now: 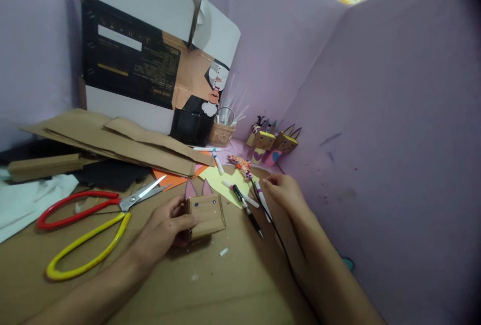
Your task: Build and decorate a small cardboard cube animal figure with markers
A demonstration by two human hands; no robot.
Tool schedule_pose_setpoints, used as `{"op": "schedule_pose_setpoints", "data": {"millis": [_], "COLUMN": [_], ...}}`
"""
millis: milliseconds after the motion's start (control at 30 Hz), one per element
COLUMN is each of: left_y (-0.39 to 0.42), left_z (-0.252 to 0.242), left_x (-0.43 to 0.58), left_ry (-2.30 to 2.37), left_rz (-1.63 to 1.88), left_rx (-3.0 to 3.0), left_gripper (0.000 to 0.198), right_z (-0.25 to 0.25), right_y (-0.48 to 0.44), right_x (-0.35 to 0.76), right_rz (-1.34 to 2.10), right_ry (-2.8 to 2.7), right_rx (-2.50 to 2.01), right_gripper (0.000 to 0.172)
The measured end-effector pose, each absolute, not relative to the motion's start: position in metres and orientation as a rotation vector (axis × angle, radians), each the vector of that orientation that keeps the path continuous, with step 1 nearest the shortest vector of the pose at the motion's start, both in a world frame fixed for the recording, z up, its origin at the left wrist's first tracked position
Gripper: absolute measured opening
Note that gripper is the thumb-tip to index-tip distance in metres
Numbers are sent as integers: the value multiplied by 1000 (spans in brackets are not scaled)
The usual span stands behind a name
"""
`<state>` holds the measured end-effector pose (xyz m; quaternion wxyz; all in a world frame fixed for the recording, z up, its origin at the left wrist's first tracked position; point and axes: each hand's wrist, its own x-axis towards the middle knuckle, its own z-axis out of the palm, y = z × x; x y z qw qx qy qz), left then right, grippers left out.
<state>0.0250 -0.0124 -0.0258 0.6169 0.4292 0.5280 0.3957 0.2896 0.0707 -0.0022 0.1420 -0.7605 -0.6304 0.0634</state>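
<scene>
My left hand [165, 224] is closed around a small cardboard box figure [205, 210] with two pink ears and dot eyes, resting on the brown cardboard work surface [233, 285]. My right hand [283, 189] reaches toward the pens to the right of the figure, its fingertips on a white marker with a purple band [263, 199]. A black pen [246, 209] and another white marker [240, 192] lie between the hands, on a yellow paper sheet [221, 182].
Large scissors [93, 219] with one red and one yellow handle lie at left. Cardboard strips [120, 139], a printed flattened box [143, 64], a small basket [221, 132] and finished cardboard figures [272, 142] stand behind. Purple walls [376, 139] close in at right and back.
</scene>
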Motion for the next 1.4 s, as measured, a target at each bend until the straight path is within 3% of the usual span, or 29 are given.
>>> {"op": "schedule_pose_setpoints", "data": {"millis": [267,567,667,800,900,1100,1233,1400], "left_y": [-6,-7,-7,-6,-5,-3,-3,-2], "left_z": [-32,-32,-32,-32,-31,-32,-32,-30], "left_x": [19,18,17,16,15,14,13,12], "left_ry": [1244,1212,1214,1184,1182,1196,1210,1208], "left_rz": [1020,1054,1047,1074,1110,1134,1137,1165], "left_rx": [991,1027,1038,1074,1101,1110,1116,1116], "left_gripper": [58,58,57,54,47,44,41,50], "right_z": [-18,-30,-20,1,10,-6,-24,-33], "right_y": [138,153,142,103,58,-3,-10,-21], "right_x": [253,254,251,243,237,231,233,232], "right_rz": [338,931,1021,1021,1108,1514,1542,1294], "right_ry": [-1692,-1335,-1206,-1066,-1014,-956,-987,-1224], "right_rx": [-2279,-2036,-1824,-1528,-1344,-930,-851,-1071], "right_gripper": [32,31,29,14,30,26,24,31]}}
